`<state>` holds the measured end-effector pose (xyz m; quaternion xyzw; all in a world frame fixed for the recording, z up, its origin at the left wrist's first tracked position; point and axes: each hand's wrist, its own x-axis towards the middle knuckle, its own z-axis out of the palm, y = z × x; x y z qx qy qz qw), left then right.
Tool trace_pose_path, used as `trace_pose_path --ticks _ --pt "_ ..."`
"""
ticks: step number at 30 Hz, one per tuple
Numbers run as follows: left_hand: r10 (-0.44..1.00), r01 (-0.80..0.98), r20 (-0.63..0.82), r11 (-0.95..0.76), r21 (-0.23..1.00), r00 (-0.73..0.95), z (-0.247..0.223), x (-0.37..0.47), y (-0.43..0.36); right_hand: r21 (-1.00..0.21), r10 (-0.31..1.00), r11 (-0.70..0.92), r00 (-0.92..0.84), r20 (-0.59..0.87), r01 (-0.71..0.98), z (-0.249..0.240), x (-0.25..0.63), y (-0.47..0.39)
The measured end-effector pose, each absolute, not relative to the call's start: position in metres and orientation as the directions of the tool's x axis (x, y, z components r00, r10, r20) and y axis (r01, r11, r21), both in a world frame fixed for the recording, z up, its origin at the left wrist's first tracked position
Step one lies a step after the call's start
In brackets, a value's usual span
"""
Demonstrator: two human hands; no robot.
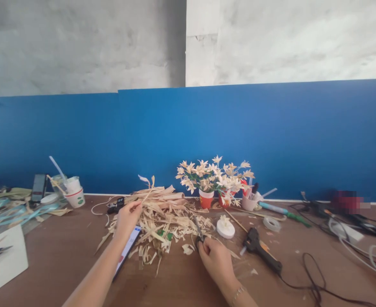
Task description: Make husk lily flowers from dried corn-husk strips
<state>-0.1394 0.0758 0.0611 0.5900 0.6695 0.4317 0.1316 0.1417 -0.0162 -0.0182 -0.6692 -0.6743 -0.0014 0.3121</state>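
Note:
My left hand (129, 216) pinches a thin strip of dried husk (148, 194) that points up and to the right. Below that wrist lies a phone (127, 251) with its screen lit. In my right hand (215, 258) is a pair of scissors (199, 230), blades pointing up and away from me; whether the blades are parted is hard to make out. Between and beyond both hands spreads a heap of dried husks (162, 213) with loose scraps. To the right of the scissors sits a white round lid (225, 229) with a pale husk piece on it.
Husk flowers stand in a red-and-white cup (206, 199) at the back. A black glue gun (261, 249) with its cord (316, 277) lies to the right, near a tape roll (271, 224). At left are a paper cup (75, 197), blue ribbons (18, 211) and a white sheet (5, 260).

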Motion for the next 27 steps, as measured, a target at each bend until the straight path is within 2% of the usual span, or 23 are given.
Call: trace_pose_path --ticks 2,6,9,12,14,18,22,27 --pt "0.87 0.517 0.379 -0.177 0.837 -0.315 0.058 -0.131 0.07 -0.421 0.903 0.107 0.089 0.42 0.901 -0.018 0.141 -0.016" --pt "0.87 0.329 0.376 -0.271 0.905 -0.319 0.055 -0.109 0.057 -0.438 0.89 0.144 0.078 0.449 0.887 -0.019 0.142 -0.016" --pt "0.876 0.29 0.378 -0.294 0.911 -0.3 0.055 -0.093 0.047 -0.478 0.883 0.162 0.089 0.46 0.863 -0.02 0.142 -0.016" --pt "0.864 0.372 0.434 -0.327 0.869 -0.254 0.056 -0.078 0.037 -0.58 0.892 0.193 0.105 0.44 0.791 -0.018 0.14 -0.017" --pt "0.865 0.411 0.463 -0.357 0.839 -0.193 0.055 -0.067 0.027 -0.704 0.908 0.237 0.105 0.406 0.67 -0.014 0.137 -0.019" --pt "0.89 0.415 0.456 -0.422 0.806 0.021 0.044 -0.037 0.003 -0.919 0.943 0.287 0.089 0.321 0.272 -0.003 0.131 -0.022" --pt "0.927 0.35 0.355 -0.374 0.859 0.119 0.024 -0.014 -0.012 -0.968 0.963 0.248 0.123 0.241 -0.043 0.002 0.131 -0.021" --pt "0.963 0.266 0.147 -0.206 0.942 0.225 0.011 -0.009 -0.015 -0.97 0.982 0.157 0.129 0.135 -0.185 0.001 0.134 -0.016"
